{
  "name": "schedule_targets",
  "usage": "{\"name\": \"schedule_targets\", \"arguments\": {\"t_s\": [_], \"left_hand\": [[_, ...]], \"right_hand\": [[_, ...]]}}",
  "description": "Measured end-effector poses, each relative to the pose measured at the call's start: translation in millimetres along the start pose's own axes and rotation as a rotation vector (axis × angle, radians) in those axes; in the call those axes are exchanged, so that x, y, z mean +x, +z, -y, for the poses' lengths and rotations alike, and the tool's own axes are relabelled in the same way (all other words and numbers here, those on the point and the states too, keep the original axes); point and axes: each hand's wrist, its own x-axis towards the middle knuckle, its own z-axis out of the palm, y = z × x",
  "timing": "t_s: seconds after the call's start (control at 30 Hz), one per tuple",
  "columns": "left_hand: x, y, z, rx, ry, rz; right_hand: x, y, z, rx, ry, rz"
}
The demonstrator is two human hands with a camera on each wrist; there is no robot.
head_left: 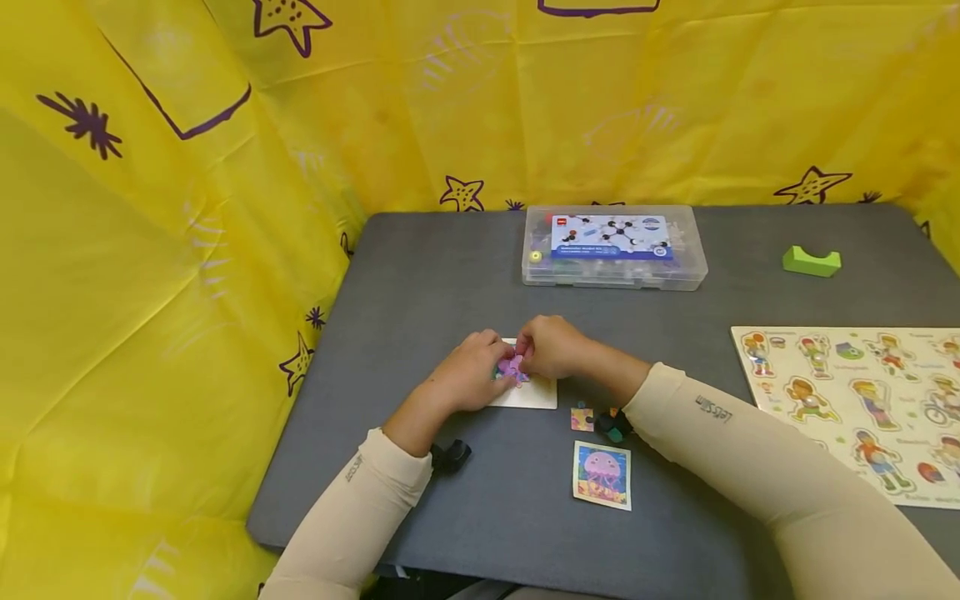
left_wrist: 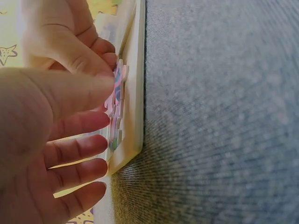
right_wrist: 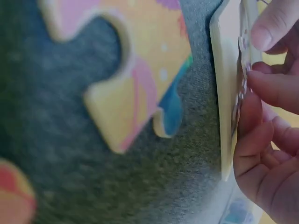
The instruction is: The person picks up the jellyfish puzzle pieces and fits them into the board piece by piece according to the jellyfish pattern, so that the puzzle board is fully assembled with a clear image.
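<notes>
Purple-pink jigsaw puzzle pieces [head_left: 512, 367] lie on a pale wooden puzzle board [head_left: 531, 395]. My left hand [head_left: 468, 371] rests over the board's left side, its fairly straight fingers and thumb touching the edges of the pieces. From the right, my right hand [head_left: 553, 346] reaches in and pinches a puzzle piece between thumb and forefinger, mostly hidden by the fingers. The left wrist view shows the joined pieces [left_wrist: 117, 100] edge-on, with both hands' fingertips around them. Side-on in the right wrist view, the board [right_wrist: 226, 88] stands beside the right fingers.
Loose puzzle pieces, one an orange-pink piece [head_left: 582, 419], lie near the right sleeve. Below them is a jellyfish picture card [head_left: 602, 475]. A clear plastic molecular model kit [head_left: 615, 275] stands behind the hands; a green block [head_left: 812, 263] and a large sports puzzle board [head_left: 843, 425] are at right.
</notes>
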Motion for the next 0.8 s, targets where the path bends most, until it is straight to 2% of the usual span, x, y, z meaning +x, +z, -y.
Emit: {"name": "schedule_targets", "arguments": {"t_s": [0.27,0.67,0.8], "left_hand": [[5.8,3.5,0.4,-0.009,-0.021,-0.032],[6.5,-0.7,-4.3,-0.002,-0.027,-0.025],[6.9,0.3,-4.3,0.022,-0.017,-0.026]], "right_hand": [[4.9,-1.4,-1.6,-0.075,0.042,-0.032],[1.9,-7.8,-9.4,-0.105,0.081,-0.084],[3.4,-5.9,-11.8,-0.1,0.098,-0.073]]}}
